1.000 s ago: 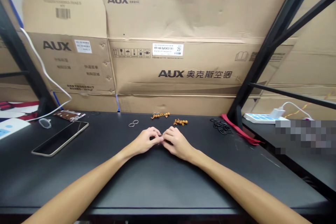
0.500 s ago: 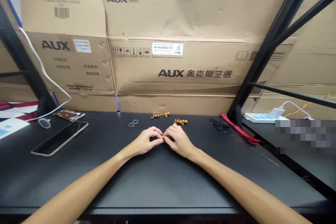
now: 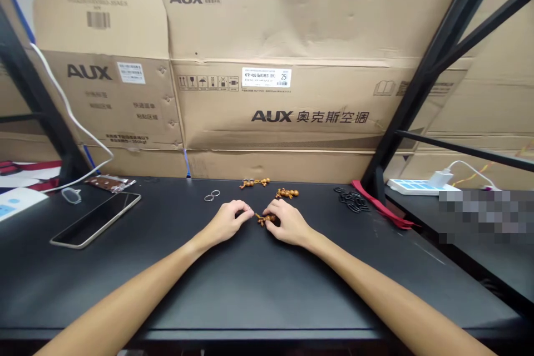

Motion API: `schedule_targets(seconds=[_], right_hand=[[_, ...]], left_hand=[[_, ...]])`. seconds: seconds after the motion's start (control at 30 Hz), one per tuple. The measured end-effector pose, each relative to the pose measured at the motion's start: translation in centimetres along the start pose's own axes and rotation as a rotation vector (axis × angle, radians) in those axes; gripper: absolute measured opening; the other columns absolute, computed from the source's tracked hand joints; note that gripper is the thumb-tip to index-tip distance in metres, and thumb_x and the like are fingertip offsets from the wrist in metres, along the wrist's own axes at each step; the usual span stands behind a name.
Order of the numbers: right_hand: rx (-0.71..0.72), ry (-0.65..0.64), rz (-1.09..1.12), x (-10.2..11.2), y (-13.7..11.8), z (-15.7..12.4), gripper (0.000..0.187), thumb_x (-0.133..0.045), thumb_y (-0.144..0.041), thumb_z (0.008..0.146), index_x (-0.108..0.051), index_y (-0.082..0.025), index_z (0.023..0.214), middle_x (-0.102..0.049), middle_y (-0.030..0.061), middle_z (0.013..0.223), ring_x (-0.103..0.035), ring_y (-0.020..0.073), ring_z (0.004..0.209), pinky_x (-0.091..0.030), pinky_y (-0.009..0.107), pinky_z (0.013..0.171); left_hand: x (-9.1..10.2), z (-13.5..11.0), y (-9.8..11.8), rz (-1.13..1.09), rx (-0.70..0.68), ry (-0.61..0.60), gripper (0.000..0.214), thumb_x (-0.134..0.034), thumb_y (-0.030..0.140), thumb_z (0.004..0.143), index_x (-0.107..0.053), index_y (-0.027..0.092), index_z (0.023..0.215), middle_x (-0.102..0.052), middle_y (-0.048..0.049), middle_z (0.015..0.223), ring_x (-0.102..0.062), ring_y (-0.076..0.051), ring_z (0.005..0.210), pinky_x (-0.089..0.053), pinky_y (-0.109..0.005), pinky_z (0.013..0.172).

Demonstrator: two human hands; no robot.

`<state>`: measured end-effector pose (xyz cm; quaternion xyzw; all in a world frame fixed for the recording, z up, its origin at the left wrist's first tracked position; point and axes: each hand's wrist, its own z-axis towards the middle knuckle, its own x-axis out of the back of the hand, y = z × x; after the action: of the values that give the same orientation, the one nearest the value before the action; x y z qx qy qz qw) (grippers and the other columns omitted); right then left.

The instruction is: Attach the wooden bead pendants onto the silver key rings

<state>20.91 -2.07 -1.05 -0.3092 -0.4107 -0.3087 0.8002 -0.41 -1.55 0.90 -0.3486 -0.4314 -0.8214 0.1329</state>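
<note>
Both of my hands rest on the black table (image 3: 250,289) near its middle. My right hand (image 3: 288,222) pinches a small string of brown wooden beads (image 3: 263,217) that now shows between the hands. My left hand (image 3: 228,221) is curled, its fingertips closed just left of that bead piece; whether they touch it I cannot tell. Two more brown bead pieces (image 3: 254,182) (image 3: 287,193) lie just beyond the hands. Two small metal rings (image 3: 212,196) lie to the left of them.
A phone (image 3: 95,219) lies face up at the left, with a small wrapper (image 3: 109,182) behind it. A pile of black rings (image 3: 352,200) and a red strap (image 3: 381,208) sit at the right by a black frame post (image 3: 417,83). Cardboard boxes (image 3: 292,67) wall off the back.
My hands have shifted slightly apart and away from me. A brown bead piece, hidden in the fingers before, now shows between them at my right fingertips.
</note>
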Motion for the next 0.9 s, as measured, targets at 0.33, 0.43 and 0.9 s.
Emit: schedule_targets(seconds=[0.33,0.43,0.9], right_hand=[[0.022,0.013,0.127,0.05,-0.32,0.04,0.011,-0.051,-0.018,0.086,-0.061,-0.019,0.09,-0.061,0.0038,0.083,-0.056,0.016,0.078,-0.046,0.028,0.072],[0.055,0.03,0.17,0.05,-0.43,0.05,0.012,-0.049,-0.018,0.087,-0.061,-0.018,0.091,-0.061,0.0036,0.081,-0.056,0.0152,0.076,-0.046,0.027,0.072],[0.128,0.005,0.281,0.0,-0.82,-0.19,0.011,-0.05,-0.023,0.088,-0.058,-0.018,0.095,-0.062,0.0052,0.087,-0.058,0.0151,0.076,-0.046,0.027,0.071]], left_hand=[[-0.15,-0.09,-0.32,0.084,-0.044,-0.038,0.03,-0.035,0.032,0.094,-0.058,0.019,0.08,-0.065,-0.0031,0.093,-0.058,-0.016,0.088,-0.043,-0.027,0.082],[-0.15,-0.06,-0.34,0.1,-0.08,-0.032,0.03,-0.034,0.03,0.095,-0.057,0.018,0.081,-0.063,-0.0042,0.094,-0.057,-0.016,0.087,-0.043,-0.028,0.083],[-0.46,-0.55,-0.29,0.348,-0.221,-0.08,0.023,-0.036,0.03,0.097,-0.055,0.02,0.088,-0.059,-0.0023,0.091,-0.053,-0.018,0.085,-0.038,-0.032,0.08]])
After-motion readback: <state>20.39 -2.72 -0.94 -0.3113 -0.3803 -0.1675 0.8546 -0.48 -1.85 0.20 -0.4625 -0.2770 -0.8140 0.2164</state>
